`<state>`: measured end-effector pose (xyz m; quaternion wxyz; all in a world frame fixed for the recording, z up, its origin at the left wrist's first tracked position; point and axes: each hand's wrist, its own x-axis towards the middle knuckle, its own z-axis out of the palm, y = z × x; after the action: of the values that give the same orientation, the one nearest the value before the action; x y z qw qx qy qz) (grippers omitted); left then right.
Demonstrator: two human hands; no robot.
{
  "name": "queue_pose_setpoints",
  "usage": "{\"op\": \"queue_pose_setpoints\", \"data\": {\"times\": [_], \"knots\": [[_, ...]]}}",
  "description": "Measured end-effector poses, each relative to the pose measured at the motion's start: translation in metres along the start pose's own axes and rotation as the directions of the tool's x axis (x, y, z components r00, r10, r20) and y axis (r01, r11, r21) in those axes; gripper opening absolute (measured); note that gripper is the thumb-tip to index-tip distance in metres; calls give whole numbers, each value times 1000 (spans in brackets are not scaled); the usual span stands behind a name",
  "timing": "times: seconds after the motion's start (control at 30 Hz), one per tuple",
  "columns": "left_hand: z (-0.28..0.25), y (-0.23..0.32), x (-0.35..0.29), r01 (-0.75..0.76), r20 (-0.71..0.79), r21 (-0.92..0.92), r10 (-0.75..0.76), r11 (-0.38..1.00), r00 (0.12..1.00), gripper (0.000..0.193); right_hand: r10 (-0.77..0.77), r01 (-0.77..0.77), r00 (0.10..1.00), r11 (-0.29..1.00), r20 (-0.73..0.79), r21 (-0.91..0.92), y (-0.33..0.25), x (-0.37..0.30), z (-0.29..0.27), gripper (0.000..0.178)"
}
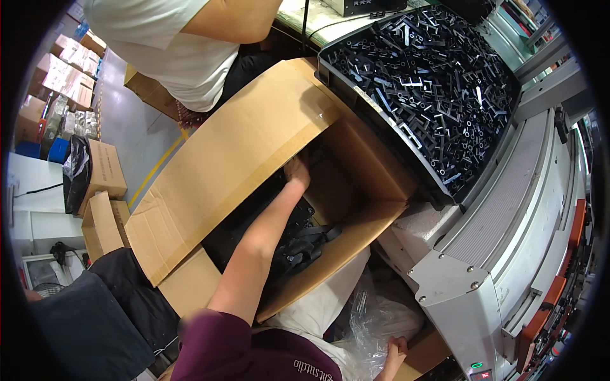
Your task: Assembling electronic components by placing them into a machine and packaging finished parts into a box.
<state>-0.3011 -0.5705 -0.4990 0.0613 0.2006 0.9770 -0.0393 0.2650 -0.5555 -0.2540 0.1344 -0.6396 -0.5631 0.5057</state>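
My left arm reaches down into a large open cardboard box (pixel 229 120). My left hand (pixel 297 173) is inside it, near the far wall and partly under the raised flap; its fingers are hidden. Black parts (pixel 302 247), with strap-like dark pieces among them, lie in the box below my forearm. At the lower right my right hand (pixel 395 349) is closed, its fingers curled at the edge of a clear plastic bag (pixel 365 317). The bag hangs crumpled beside my light trousers, outside the box.
A black tray (pixel 406 136) heaped with small black and metallic parts stands beyond the box, at right. A grey conveyor-like machine (pixel 502 209) runs along the right. Another person in a white shirt (pixel 165 51) sits at upper left. Cartons (pixel 105 168) stand on the left floor.
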Motion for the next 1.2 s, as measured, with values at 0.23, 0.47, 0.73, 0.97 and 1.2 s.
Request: {"op": "queue_pose_setpoints", "data": {"times": [0.23,0.47,0.73,0.97,1.2], "knots": [[-39,-16,-18,-111,121,-106,123,988,985,96,9,-11,999,999,39,46,-36,-13,30,14],[-49,-48,14,-239,97,-342,287,909,953,89,132,-164,981,957,145,238,-85,-24,48,9],[-131,-117,3,-330,-277,-677,187,658,942,72,-163,53,858,972,488,231,-179,3,103,22],[-206,-124,-57,273,277,-945,1,-182,961,60,-432,402,771,900,468,169,-260,23,190,26],[-231,-139,-141,434,398,-764,182,-477,899,43,-754,791,603,608,260,-70,-286,-23,217,37]]}}
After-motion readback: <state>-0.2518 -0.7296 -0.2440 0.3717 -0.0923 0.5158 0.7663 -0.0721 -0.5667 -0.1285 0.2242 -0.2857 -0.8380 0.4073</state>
